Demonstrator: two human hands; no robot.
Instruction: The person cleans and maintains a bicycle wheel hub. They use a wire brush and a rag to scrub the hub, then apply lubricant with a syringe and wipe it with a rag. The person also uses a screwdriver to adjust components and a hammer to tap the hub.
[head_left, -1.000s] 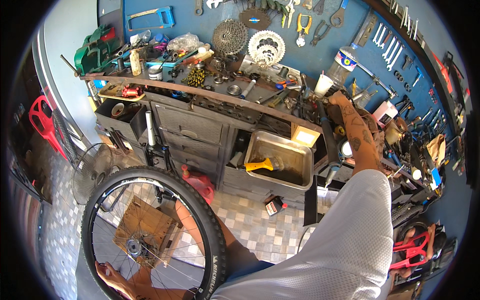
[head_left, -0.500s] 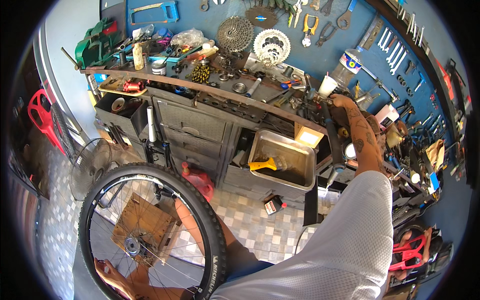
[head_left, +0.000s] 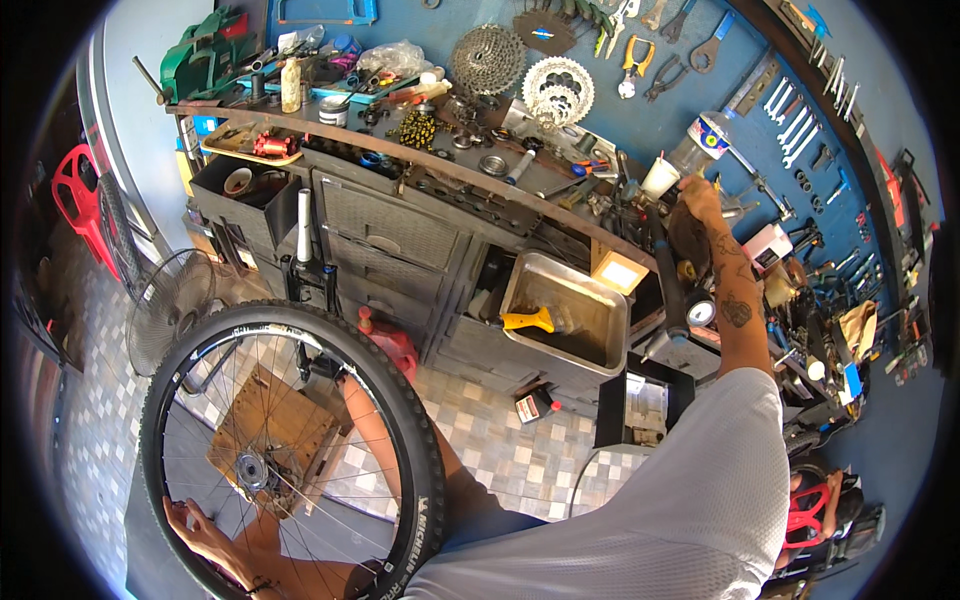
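Note:
A bicycle wheel (head_left: 428, 440) with a black knobby tyre, thin spokes and a hub with no cassette visible fills the lower left. My left hand (head_left: 205, 540) grips it at the left side of the rim, fingers bent beside the spokes. My right arm stretches across to the cluttered right end of the workbench. There my right hand (head_left: 702, 198) has its fingers curled in, beside a white cup (head_left: 659, 178) and a clear plastic bottle (head_left: 694, 150). What lies in those fingers is too small and hidden to name.
A metal tray (head_left: 610, 350) with a yellow-handled brush (head_left: 530, 320) juts from below the workbench (head_left: 440, 185). Behind the wheel are a wooden box (head_left: 265, 420), a standing fan (head_left: 170, 310) and a suspension fork (head_left: 305, 235). Wrenches (head_left: 795, 120) hang on the blue wall.
My right hand has lifted slightly and shifted right near the cup. The wheel appears slightly further left and lower, still in my left hand. The whole view has shifted a little.

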